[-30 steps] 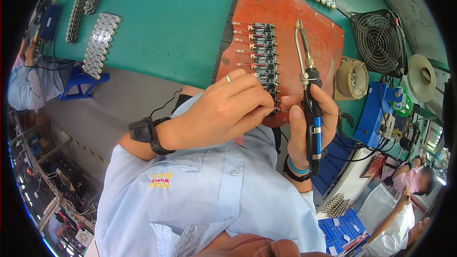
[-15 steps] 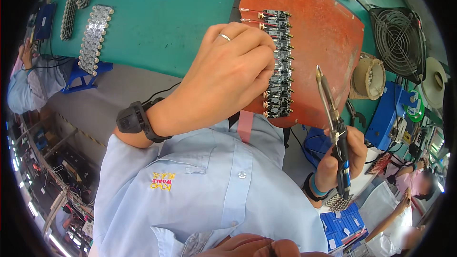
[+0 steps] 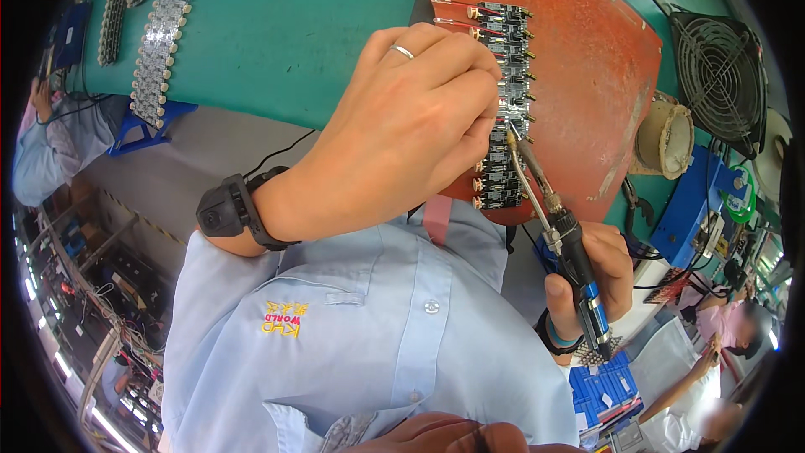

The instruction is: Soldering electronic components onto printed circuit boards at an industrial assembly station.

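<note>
A strip of black circuit boards (image 3: 513, 46) with brass-coloured pins along its right side lies on a reddish-brown board (image 3: 595, 75). My left hand (image 3: 419, 113) is closed in a pinch over the strip's left edge; its fingertips and whatever they grip are hidden. Thin red wires (image 3: 457, 25) stick out leftward from the top boards of the strip. My right hand (image 3: 610, 264) is wrapped round a black and blue soldering iron (image 3: 577, 264) with a thin metal tube alongside its tip. That tip reaches the middle of the strip, close to my left fingers.
On the green table (image 3: 260, 33) several other board strips (image 3: 159, 59) lie at the left. To the right are a round beige holder (image 3: 664, 136), a black fan (image 3: 719, 75), pliers (image 3: 639, 201) and a blue device (image 3: 689, 205). Other people sit at both sides.
The soldering iron in my right hand has moved up and left, from above the reddish-brown board onto the strip. My left hand stays pinched at the strip; the whole view has shifted slightly.
</note>
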A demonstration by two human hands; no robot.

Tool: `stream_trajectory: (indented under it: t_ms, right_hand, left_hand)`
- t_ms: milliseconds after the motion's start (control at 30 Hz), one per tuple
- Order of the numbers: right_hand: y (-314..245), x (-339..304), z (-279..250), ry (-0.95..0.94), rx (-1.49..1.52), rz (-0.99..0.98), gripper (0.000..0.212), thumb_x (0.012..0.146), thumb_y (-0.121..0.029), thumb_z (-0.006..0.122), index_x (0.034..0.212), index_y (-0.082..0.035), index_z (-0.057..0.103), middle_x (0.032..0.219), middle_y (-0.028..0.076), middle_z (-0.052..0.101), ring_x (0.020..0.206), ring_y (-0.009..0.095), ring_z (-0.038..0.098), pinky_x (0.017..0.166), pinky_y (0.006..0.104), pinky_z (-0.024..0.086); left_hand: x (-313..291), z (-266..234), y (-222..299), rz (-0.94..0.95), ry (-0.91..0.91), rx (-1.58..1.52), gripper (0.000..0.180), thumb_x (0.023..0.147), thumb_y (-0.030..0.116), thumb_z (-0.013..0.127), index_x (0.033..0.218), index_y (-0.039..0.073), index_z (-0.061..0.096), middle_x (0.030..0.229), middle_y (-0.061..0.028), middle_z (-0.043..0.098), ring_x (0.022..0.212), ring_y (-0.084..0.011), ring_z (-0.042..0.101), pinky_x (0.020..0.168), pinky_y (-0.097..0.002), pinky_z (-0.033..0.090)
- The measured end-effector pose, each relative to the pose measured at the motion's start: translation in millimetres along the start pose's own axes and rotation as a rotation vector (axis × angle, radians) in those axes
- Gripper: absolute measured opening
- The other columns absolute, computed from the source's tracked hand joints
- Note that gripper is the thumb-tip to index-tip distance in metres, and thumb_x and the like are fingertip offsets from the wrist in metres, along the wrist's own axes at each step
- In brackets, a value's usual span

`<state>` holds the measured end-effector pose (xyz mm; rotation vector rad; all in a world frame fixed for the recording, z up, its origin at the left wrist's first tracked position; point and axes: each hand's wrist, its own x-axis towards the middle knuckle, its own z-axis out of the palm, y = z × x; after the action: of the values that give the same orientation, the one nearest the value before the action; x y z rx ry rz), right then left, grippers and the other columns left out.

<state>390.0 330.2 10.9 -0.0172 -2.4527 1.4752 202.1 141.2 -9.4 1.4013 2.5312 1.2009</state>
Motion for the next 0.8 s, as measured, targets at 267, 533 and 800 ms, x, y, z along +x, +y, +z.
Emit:
stream_trajectory:
  t_ms: [267, 533, 800]
  right_hand:
    - [-1.8, 4.6, 1.7, -0.018, -0.046, -0.005, 0.051, 0.070, -0.014, 0.081, 0.112, 0.000, 0.055, 0.095, 0.017, 0.063, 0.078, 0.023, 0.060, 0.069, 0.0321, 0.049]
    - [-3.9, 6.5, 0.1, -0.050, -0.073, -0.004, 0.050, 0.071, -0.012, 0.080, 0.112, 0.001, 0.054, 0.096, 0.017, 0.063, 0.077, 0.024, 0.060, 0.069, 0.0329, 0.049]
    - [-9.9, 8.9, 0.8, -0.083, -0.158, -0.047, 0.051, 0.070, -0.011, 0.081, 0.110, 0.003, 0.053, 0.096, 0.020, 0.062, 0.078, 0.026, 0.061, 0.069, 0.0352, 0.050]
  left_hand:
    - [-1.2, 0.5, -2.1, 0.001, -0.008, -0.008, 0.009, 0.073, 0.005, 0.067, 0.078, 0.007, 0.059, 0.102, -0.0035, 0.060, 0.096, -0.0248, 0.054, 0.089, -0.0364, 0.037]
    - [0.2, -0.2, -2.1, -0.002, -0.013, -0.022, 0.010, 0.073, 0.004, 0.067, 0.079, 0.007, 0.060, 0.102, -0.0036, 0.060, 0.097, -0.0252, 0.054, 0.088, -0.0358, 0.038]
    - [1.1, -0.3, -2.4, -0.001, -0.025, -0.023, 0.009, 0.074, 0.004, 0.067, 0.078, 0.007, 0.060, 0.101, -0.0038, 0.059, 0.096, -0.0254, 0.054, 0.086, -0.0353, 0.038]
